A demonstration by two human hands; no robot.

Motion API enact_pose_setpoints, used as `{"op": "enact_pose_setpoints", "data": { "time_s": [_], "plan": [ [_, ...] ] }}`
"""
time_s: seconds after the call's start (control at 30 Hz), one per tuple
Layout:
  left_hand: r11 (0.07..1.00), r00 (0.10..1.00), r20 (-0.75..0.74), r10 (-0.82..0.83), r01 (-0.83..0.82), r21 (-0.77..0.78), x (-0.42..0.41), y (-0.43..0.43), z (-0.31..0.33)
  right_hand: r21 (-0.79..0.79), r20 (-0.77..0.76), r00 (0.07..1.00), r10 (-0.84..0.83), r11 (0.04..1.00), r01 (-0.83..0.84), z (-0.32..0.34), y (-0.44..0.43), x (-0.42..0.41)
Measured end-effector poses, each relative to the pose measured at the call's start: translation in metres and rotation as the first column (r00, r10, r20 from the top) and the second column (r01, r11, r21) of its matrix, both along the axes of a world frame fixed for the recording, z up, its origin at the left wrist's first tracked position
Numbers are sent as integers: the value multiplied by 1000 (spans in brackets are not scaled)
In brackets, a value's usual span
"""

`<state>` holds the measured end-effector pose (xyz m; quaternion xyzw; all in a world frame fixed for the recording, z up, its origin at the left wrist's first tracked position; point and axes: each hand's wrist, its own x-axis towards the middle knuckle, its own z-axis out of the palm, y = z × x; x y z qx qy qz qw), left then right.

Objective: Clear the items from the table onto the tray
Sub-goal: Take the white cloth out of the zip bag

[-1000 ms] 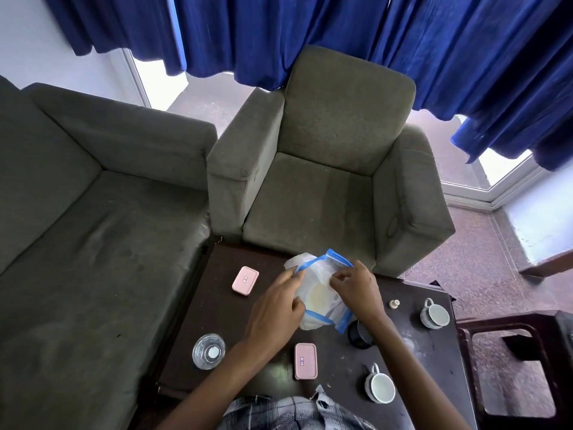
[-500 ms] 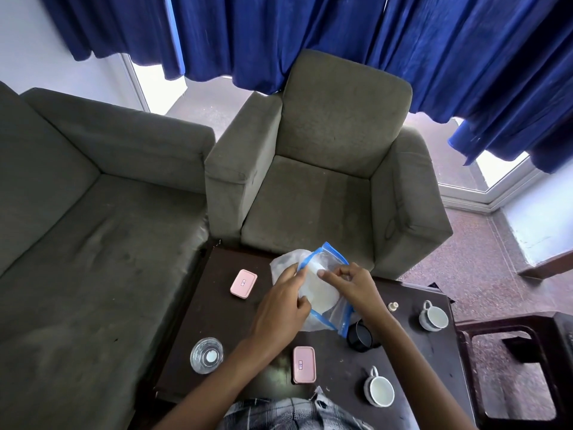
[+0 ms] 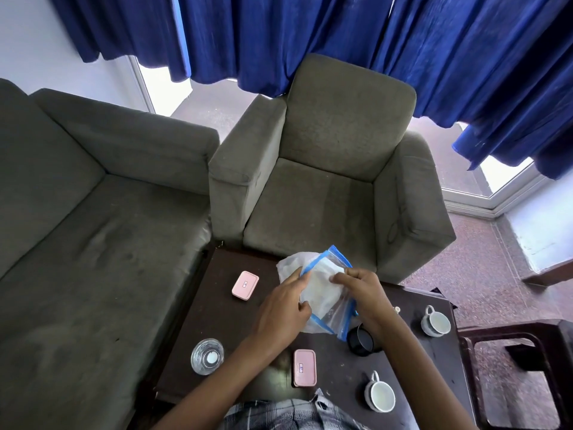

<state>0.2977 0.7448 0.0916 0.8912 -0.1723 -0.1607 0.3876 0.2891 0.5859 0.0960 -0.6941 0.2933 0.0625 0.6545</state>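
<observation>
A clear plastic zip bag (image 3: 322, 293) with blue edges and pale contents is held above the dark table (image 3: 217, 321). My left hand (image 3: 283, 308) grips its left side, and my right hand (image 3: 361, 293) pinches its top edge. On the table lie two pink boxes, one at the left (image 3: 245, 286) and one near the front (image 3: 305, 367). A glass (image 3: 207, 356) stands at the front left, a black cup (image 3: 361, 340) by my right wrist, and white cups at the right (image 3: 435, 324) and front (image 3: 380, 395). No tray is in view.
A grey armchair (image 3: 325, 193) stands behind the table and a grey sofa (image 3: 77, 228) to its left. Blue curtains (image 3: 341, 35) hang at the back. A dark stool frame (image 3: 521, 367) sits to the right. A small white object (image 3: 396, 310) lies near the right cup.
Both hands have lifted and turned the bag slightly, with my right hand shifting from its side to pinch its top edge. Other items have not moved.
</observation>
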Motion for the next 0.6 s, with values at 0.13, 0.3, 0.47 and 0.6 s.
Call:
{"op": "enact_pose_setpoints", "data": {
  "time_s": [0.13, 0.3, 0.47, 0.6],
  "plan": [
    [999, 1000, -18, -23, 24, 49, 7, 1, -5, 132, 10, 1000, 4, 991, -5, 0, 1, 0],
    [991, 999, -36, -15, 20, 132, 17, 6, -20, -114, 95, 992, -85, 989, 95, -4, -1, -3],
    [987, 997, -76, 18, -6, 158, 23, 15, -39, 10, 22, 976, -217, 976, 217, 0, -7, -11],
    [984, 994, -107, 20, -1, 181, 24, 26, -55, 254, -153, 920, -362, 885, 390, 7, -11, -18]
  ]
}}
